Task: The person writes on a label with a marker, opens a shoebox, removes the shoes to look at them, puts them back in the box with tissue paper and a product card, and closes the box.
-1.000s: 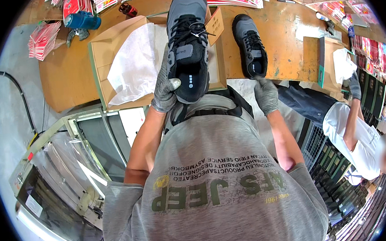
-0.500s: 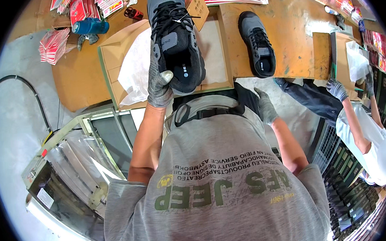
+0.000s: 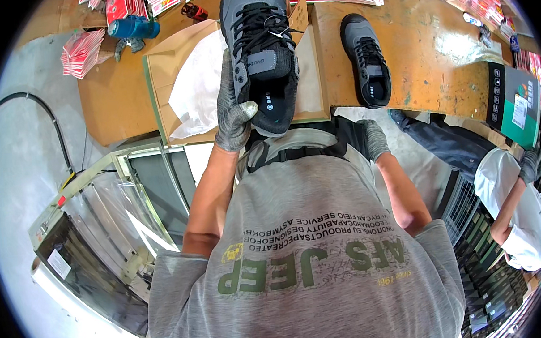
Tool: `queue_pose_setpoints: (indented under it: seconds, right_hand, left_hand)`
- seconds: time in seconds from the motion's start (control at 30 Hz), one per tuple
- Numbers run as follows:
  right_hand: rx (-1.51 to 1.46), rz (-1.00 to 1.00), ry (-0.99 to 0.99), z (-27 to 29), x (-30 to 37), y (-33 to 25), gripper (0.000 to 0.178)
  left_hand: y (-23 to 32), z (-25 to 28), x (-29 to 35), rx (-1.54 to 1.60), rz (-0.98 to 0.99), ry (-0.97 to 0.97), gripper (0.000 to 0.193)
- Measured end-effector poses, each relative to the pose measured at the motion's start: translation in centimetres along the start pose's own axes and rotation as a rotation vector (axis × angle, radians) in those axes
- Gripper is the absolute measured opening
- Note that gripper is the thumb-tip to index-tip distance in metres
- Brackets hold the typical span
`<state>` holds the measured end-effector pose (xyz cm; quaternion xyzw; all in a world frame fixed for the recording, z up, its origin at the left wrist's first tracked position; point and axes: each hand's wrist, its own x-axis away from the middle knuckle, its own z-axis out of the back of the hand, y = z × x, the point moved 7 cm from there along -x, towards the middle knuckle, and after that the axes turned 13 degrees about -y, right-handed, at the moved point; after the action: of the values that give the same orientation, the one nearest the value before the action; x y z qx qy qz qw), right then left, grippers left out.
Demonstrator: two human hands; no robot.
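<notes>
1. The left hand (image 3: 233, 121) grips a grey-and-black shoe (image 3: 262, 73) along its left side, thumb pressed at the heel collar; the fingers are partly hidden against it.
2. That shoe is held over an open box (image 3: 159, 89) with white paper (image 3: 200, 89), long axis running away from the body, toe far, heel near. A tag (image 3: 299, 18) hangs at its right.
3. The right hand (image 3: 375, 139) is down beside the hip and touches neither shoe (I cannot tell whether its fingers are spread or curled).
4. A second shoe (image 3: 368, 64) lies on the table (image 3: 420, 76), heel toward the near edge, straight ahead of the right hand, the nearer one.
5. Writing: the tongue patch (image 3: 261, 62) and insole (image 3: 269, 101) carry small marks; the shirt (image 3: 305, 229) has large green letters; another person's green-and-black box (image 3: 531, 122) bears a white label.
</notes>
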<state>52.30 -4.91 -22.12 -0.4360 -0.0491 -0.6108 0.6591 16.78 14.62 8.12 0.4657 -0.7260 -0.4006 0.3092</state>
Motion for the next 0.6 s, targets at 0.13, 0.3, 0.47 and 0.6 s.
queue_pose_setpoints:
  seconds: [0.13,0.3,0.47,0.6]
  right_hand:
    - [0.329,0.150,0.027,-0.8,0.2,-0.2,0.012]
    - [0.201,0.155,-0.012,1.4,1.3,-1.9,0.015]
    - [0.044,0.132,-0.159,6.4,3.7,-5.5,0.020]
    - [0.369,0.010,-0.453,13.0,5.7,-10.9,0.022]
  left_hand:
    - [0.5,-0.7,0.2,0.023,-0.010,0.028,0.113]
    - [0.9,-1.2,1.1,0.048,-0.015,0.075,0.115]
    - [0.5,-0.4,1.9,0.073,-0.024,0.089,0.115]
    - [0.5,0.6,3.0,0.033,-0.049,0.107,0.120]
